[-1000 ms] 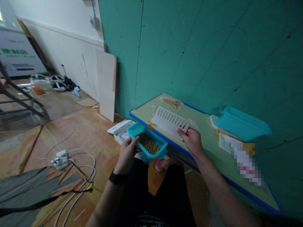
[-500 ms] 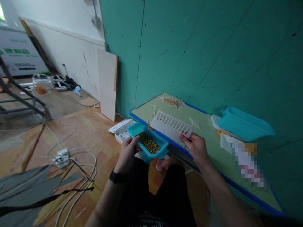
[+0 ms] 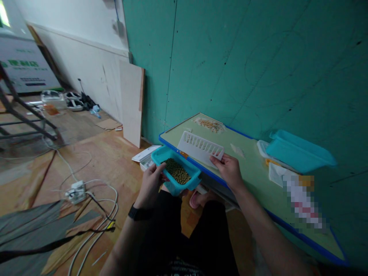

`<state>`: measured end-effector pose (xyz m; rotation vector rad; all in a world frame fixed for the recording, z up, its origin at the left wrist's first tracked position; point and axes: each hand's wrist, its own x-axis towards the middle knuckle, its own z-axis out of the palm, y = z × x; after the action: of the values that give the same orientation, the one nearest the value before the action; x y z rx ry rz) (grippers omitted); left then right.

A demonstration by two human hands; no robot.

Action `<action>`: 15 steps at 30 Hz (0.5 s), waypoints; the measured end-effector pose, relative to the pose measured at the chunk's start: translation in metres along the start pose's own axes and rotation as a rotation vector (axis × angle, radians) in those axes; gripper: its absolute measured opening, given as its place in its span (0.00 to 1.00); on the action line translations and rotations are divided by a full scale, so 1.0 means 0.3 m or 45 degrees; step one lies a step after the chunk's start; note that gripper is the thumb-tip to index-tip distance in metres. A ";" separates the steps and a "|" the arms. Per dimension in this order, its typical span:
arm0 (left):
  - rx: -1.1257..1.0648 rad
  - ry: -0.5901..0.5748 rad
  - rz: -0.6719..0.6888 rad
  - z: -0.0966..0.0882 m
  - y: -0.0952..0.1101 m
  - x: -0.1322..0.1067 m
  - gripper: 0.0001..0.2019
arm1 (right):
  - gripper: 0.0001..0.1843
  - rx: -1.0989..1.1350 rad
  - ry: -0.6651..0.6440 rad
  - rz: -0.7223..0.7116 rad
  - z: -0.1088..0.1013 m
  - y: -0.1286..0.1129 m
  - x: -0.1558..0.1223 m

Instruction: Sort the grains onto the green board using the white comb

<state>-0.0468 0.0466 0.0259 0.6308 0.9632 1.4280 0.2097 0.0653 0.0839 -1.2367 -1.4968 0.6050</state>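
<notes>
My left hand [image 3: 151, 181] grips the near edge of a small teal tray [image 3: 168, 157] filled with green and yellow beans [image 3: 177, 172], held just below the table's front left edge. My right hand [image 3: 228, 171] pinches a white slotted plastic scraper [image 3: 199, 148] by its right corner, its long edge resting on the pale green tabletop [image 3: 253, 172] right above the tray. A small pile of yellow beans [image 3: 210, 124] lies at the table's far left corner.
A larger teal bin [image 3: 296, 150] stands on white sheets at the table's right, against the green wall. On the wooden floor to the left lie a power strip [image 3: 75, 190] with cables, a white box [image 3: 146, 155], a leaning board [image 3: 130, 103] and dark mats.
The scraper has slid left along the table toward the tray's edge. The loose beans near the table's left front edge are no longer visible. The tray has shifted slightly.
</notes>
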 end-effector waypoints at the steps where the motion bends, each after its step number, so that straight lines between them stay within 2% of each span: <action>1: -0.004 -0.009 0.004 -0.001 -0.001 0.001 0.18 | 0.17 0.019 0.001 0.007 -0.009 -0.003 -0.005; 4: -0.022 -0.022 0.003 0.001 -0.011 0.003 0.18 | 0.19 0.041 0.086 0.046 -0.056 0.002 0.007; 10: -0.033 -0.029 -0.081 0.017 -0.039 -0.011 0.20 | 0.27 0.078 0.347 0.150 -0.176 0.073 0.104; 15: 0.002 -0.025 -0.068 0.033 -0.073 -0.037 0.23 | 0.29 0.277 0.360 0.334 -0.177 0.084 0.128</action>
<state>-0.0259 0.0357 0.0141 0.6150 0.9593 1.3720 0.2714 0.0967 0.0944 -1.2968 -1.0157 0.7126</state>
